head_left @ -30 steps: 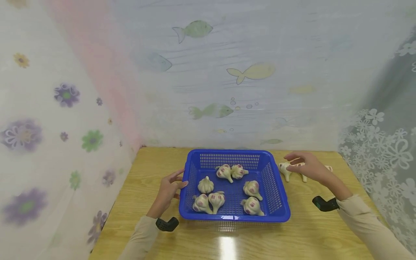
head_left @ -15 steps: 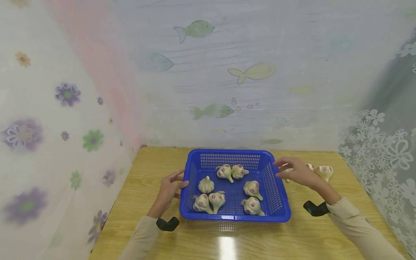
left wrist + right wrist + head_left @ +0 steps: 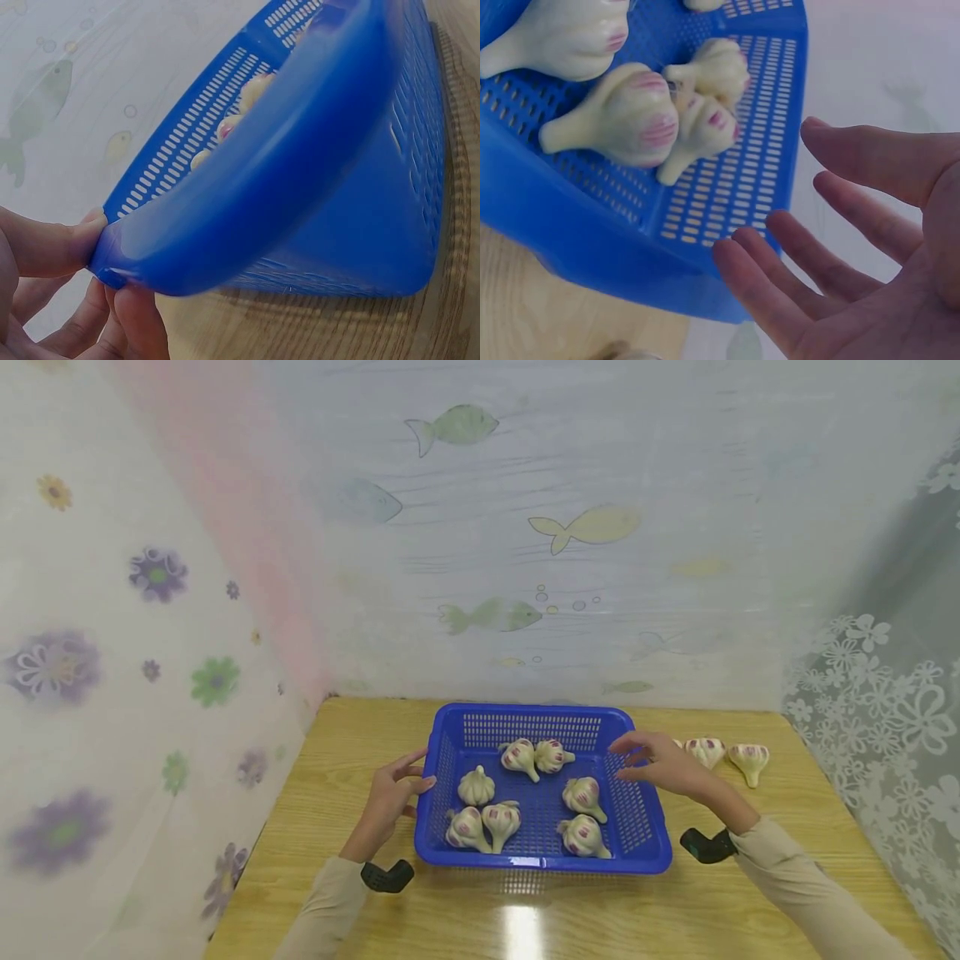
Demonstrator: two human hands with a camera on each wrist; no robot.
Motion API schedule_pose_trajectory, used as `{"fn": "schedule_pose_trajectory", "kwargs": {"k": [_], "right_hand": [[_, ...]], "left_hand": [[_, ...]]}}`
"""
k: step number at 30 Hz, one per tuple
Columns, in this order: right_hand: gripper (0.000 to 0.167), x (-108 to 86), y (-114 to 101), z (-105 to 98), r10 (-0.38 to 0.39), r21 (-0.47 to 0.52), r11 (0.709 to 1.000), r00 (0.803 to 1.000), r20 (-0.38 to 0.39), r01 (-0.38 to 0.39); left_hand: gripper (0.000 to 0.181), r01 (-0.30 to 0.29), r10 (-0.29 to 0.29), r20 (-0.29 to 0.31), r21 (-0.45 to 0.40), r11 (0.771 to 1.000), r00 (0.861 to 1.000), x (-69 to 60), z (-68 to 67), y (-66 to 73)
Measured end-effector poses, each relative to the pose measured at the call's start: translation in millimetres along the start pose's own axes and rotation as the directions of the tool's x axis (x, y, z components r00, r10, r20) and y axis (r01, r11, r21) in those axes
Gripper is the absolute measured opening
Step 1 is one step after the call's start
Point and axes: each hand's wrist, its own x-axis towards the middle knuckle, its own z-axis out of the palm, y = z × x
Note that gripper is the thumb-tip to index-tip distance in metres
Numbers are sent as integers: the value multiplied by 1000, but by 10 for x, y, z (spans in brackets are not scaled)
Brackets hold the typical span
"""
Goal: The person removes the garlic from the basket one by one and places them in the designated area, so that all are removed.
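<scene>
A blue plastic basket (image 3: pixel 542 863) with slotted walls stands on the table, and several garlic bulbs (image 3: pixel 583 836) lie inside it. My left hand (image 3: pixel 386 802) pinches the basket's left rim; in the left wrist view its thumb (image 3: pixel 56 244) is on top and the fingers curl beneath. Over the right rim hovers my right hand (image 3: pixel 660 764), holding nothing. The right wrist view shows its fingers (image 3: pixel 765 296) spread and loosely bent beside the basket wall (image 3: pixel 735 150). Right of the basket lie a garlic bulb (image 3: pixel 705 751) and another bulb (image 3: pixel 749 762), with one more mostly hidden by my right hand.
The wooden table (image 3: pixel 600 918) runs back to a wall covering (image 3: pixel 480 543) printed with fish. On the left hangs a flowered sheet (image 3: pixel 112 693), and on the right a grey covering with white flowers (image 3: pixel 885 693). A black device sits on each wrist.
My right hand has moved left, from above the garlic on the table to over the basket's right rim, uncovering bulbs behind it. The left hand and basket stay in place.
</scene>
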Motion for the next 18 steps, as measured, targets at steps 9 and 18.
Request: {"fn": "schedule_pose_trajectory", "kwargs": {"k": [9,18], "right_hand": [[39,103,33,126,26,18,999,998,50,-26],[40,244,37,272,82,5,997,993,88,-83]], "left_hand": [[52,3,-3,-1,10,1000,1000,-11,1,21],[52,8,-8,-3,15,1000,1000,-13,2,23]]}}
